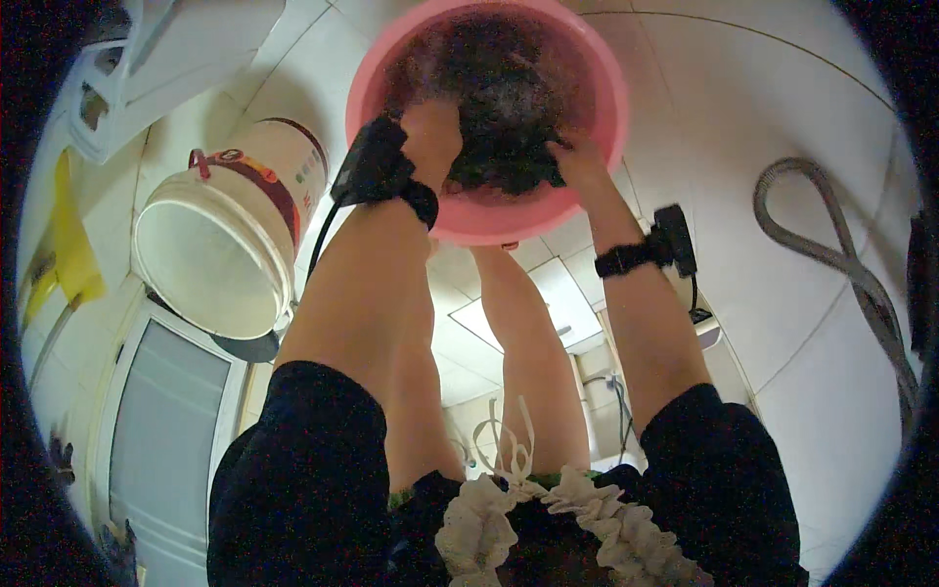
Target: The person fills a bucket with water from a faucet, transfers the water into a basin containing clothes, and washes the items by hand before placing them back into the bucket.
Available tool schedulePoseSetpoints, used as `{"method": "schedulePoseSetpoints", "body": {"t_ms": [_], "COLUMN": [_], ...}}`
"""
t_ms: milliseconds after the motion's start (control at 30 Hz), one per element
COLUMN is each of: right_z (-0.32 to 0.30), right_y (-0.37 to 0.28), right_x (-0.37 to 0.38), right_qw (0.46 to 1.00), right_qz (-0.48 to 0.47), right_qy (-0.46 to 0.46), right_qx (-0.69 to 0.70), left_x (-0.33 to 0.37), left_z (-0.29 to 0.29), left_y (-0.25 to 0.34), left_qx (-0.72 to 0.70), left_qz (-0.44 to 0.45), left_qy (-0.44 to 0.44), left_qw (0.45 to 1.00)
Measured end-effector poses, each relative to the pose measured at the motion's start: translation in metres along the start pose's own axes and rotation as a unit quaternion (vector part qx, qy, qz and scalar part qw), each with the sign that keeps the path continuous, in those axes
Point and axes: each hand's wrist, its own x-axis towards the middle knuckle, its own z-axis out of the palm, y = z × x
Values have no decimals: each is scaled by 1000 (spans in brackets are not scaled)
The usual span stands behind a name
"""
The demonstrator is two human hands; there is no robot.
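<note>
A round pink basin (489, 227) sits on the floor in front of me, with a heap of wet-looking dark cloth (509, 98) in it. My left hand (431, 137) reaches over the basin's left side, its fingers curled down against the cloth and partly hidden. On the right, inside the rim, my right hand (577, 162) grips the edge of the cloth between thumb and fingers. Black straps with small dark devices are on both wrists.
Left of the basin, a whitish bucket (210, 249) with a red-and-dark band lies tipped, its mouth toward me. A grey corrugated hose (831, 245) loops at the right. Something yellow (70, 240) is at the far left, near a framed grey panel (166, 421).
</note>
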Motion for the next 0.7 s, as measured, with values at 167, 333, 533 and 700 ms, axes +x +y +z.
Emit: {"method": "schedulePoseSetpoints", "body": {"t_ms": [167, 333, 533, 700], "right_z": [-60, -131, -193, -245], "right_y": [-19, -76, -127, -189], "right_x": [-83, -156, -257, -328], "right_qw": [967, 930, 882, 854], "right_qz": [85, 70, 79, 49], "right_qy": [131, 208, 294, 347], "right_qx": [202, 295, 361, 385], "left_x": [-55, -134, -226, -291], "left_z": [-56, -140, -210, -289], "left_y": [-2, -5, 17, 43], "left_qx": [-108, -234, -403, -497], "left_qz": [1, -42, -29, 39], "left_qy": [35, 59, 168, 217], "left_qw": [994, 969, 899, 839]}}
